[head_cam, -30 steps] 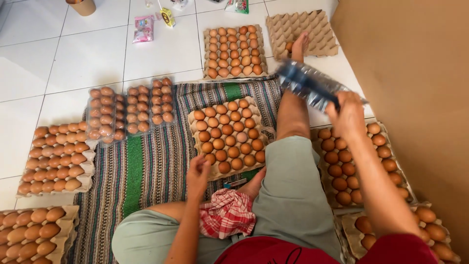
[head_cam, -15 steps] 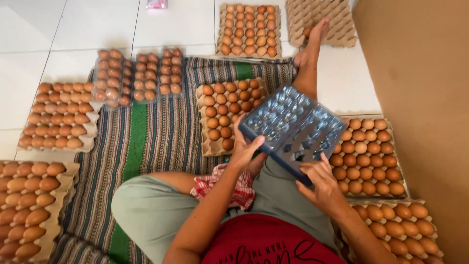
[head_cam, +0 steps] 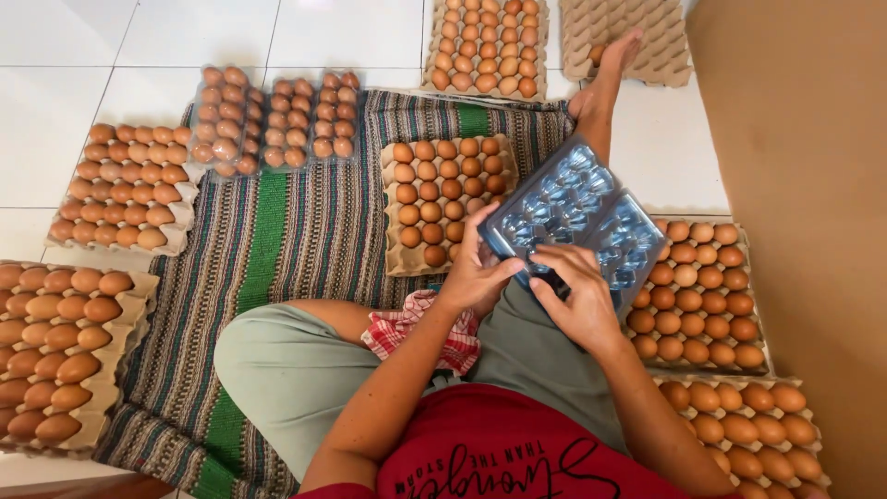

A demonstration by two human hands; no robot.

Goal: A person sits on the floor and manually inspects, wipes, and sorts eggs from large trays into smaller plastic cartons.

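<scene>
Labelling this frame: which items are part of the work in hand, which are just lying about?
In hand:
- clear plastic egg carton, empty, held by left hand and right hand
- cardboard tray of brown eggs right beside the hands

Lying about:
- filled plastic cartons at the mat's far edge
- checked cloth on the lap
- empty cardboard tray
- striped mat

Your hands are boxed in by eggs: a full cardboard tray (head_cam: 443,203) sits just ahead of your left hand (head_cam: 476,277), and another full tray (head_cam: 698,296) lies right beside your right hand (head_cam: 577,300), with the brown wall (head_cam: 795,185) close behind it. Your outstretched leg (head_cam: 601,102) blocks the lane between those two trays. Open room lies to your left, on the striped mat (head_cam: 296,240) between your knee and the clear egg packs (head_cam: 273,115), and on the bare white floor (head_cam: 665,152) right of your foot
</scene>
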